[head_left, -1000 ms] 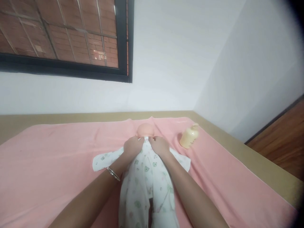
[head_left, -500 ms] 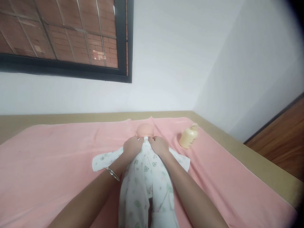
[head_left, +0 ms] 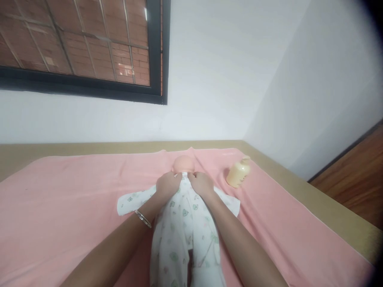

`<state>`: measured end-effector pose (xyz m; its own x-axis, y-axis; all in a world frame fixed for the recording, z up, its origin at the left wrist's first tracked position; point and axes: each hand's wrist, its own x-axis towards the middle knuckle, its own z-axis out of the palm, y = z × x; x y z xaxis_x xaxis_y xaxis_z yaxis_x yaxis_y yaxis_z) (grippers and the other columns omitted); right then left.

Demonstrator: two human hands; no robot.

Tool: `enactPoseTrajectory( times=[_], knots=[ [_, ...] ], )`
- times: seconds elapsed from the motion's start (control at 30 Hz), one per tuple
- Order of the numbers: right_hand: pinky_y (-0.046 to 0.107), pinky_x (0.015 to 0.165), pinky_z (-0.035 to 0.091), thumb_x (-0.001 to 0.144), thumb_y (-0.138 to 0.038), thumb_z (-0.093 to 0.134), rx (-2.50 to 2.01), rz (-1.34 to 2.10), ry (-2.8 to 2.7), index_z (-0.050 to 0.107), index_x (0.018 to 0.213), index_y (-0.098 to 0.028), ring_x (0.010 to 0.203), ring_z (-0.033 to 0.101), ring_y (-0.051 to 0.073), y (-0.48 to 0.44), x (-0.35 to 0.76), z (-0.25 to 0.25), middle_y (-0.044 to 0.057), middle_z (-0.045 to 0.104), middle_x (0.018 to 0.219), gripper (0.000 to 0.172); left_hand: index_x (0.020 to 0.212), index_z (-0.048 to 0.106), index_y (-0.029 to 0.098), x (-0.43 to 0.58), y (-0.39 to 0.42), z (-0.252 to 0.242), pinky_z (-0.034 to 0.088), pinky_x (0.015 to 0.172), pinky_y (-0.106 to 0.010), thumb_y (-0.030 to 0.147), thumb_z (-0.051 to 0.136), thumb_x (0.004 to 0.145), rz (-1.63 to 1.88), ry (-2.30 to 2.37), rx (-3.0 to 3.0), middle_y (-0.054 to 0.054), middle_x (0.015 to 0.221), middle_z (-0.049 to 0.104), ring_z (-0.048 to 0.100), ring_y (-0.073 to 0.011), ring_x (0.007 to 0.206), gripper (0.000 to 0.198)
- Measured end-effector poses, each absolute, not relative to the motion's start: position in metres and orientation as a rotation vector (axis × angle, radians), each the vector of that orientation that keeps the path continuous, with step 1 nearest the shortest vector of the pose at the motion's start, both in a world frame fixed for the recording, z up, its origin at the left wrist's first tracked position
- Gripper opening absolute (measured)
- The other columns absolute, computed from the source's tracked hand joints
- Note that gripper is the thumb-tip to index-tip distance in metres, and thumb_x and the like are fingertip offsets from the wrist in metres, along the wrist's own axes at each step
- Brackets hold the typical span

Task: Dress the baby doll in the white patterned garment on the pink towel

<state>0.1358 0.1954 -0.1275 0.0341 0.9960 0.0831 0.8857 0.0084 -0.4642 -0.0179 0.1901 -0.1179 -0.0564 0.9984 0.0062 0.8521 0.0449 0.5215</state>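
Note:
A baby doll (head_left: 183,162) lies on its back on a pink towel (head_left: 60,199), head away from me. It wears a white romper (head_left: 182,231) printed with small green bears. My left hand (head_left: 167,186) and my right hand (head_left: 202,184) both pinch the romper's neckline just below the doll's chin, fingers closed on the cloth. A metal bangle (head_left: 143,218) sits on my left wrist. The doll's sleeves spread out to either side.
A pale yellow bottle (head_left: 237,173) lies on the towel to the right of the doll. The towel covers a tan surface (head_left: 329,207) set against white walls. A dark-framed window (head_left: 89,48) is at upper left. Wood floor (head_left: 359,175) shows at right.

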Motion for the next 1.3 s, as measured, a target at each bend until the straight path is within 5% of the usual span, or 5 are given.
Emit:
enactPoseTrajectory(
  times=[1.3],
  knots=[
    [0.027,0.063,0.035,0.089,-0.053,0.026,-1.953,0.426,-1.897,0.067,0.082,-0.016,0.078,0.059,0.021,0.1919,0.1341,-0.1217,0.011,0.067,0.084,0.055,0.096,0.067,0.016,-0.0175,0.1915,-0.1198,0.042,0.074,-0.031,0.055,0.033,0.082,0.564,1.976,1.842,-0.014,0.099,0.068,0.063,-0.0265,0.089,0.054]
  ],
)
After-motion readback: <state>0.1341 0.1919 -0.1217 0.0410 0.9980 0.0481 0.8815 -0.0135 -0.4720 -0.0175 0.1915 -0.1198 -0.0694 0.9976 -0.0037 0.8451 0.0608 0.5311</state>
